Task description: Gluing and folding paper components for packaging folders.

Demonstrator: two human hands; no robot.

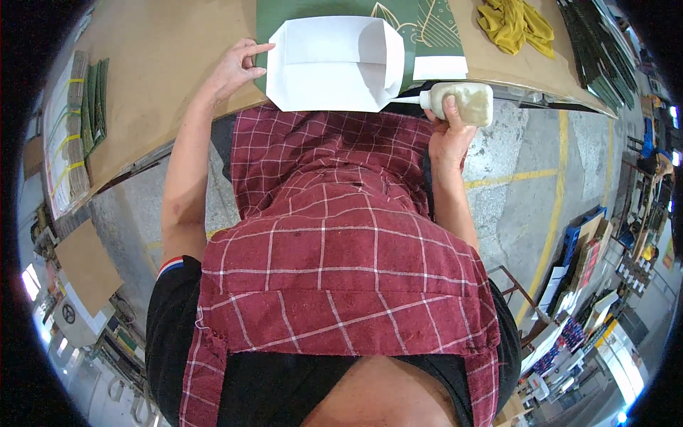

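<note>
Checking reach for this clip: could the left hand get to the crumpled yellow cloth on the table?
Probably not easily: the yellow cloth lies beyond the right hand, while the left hand touches the folded white paper.

A brown counter (pixel 163 64) spans the far side of the scene, its edge bowed by the lens. On its left end lie banded stacks of flat green and tan sheets (pixel 75 121). At the far right a crumpled yellow cloth (pixel 516 25) lies on it, with a row of dark green flat pieces (pixel 594 50) beyond. Below the counter the floor (pixel 519 206) is grey concrete marked with yellow painted lines (pixel 551 213). On the near left, brown cardboard pieces (pixel 85 267) lean over clutter. On the right, boxes and stacked goods (pixel 583 263) crowd the floor, and the far right edge looks brightly lit.
</note>
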